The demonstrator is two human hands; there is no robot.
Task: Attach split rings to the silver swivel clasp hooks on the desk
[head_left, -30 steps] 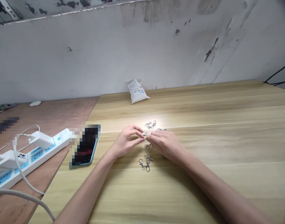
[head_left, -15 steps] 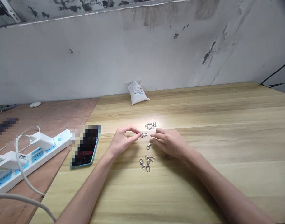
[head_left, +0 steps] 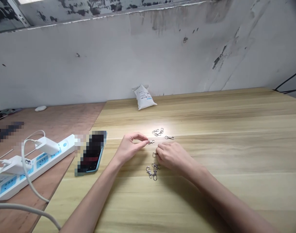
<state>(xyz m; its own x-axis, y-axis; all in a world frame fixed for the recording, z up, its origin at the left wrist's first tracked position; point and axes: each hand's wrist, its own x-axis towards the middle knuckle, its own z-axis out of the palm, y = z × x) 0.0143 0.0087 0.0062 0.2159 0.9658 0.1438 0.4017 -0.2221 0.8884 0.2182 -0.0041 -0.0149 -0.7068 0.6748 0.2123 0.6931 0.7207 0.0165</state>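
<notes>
My left hand [head_left: 134,147] pinches a small silver swivel clasp [head_left: 151,141] between thumb and forefinger, just over the wooden table. Close by on the right, my right hand [head_left: 171,155] has its fingers curled together on another swivel clasp [head_left: 154,154]; only part of that one shows. Beyond the hands lies a small cluster of clasps [head_left: 158,132], and a single clasp [head_left: 169,138] rests behind my right knuckles. Nearer me, a loose group of clasps [head_left: 154,174] sits on the wood, partly covered by the right hand.
A phone [head_left: 92,153] lies left of my left forearm. Further left, a white power strip [head_left: 41,165] carries plugged-in chargers and cables. A sealed white packet [head_left: 144,97] stands at the back of the table [head_left: 223,129], near the wall.
My right hand has moved slightly toward me and its fingers have closed over a clasp. A clasp behind it has come into view. The left hand keeps its pinch.
</notes>
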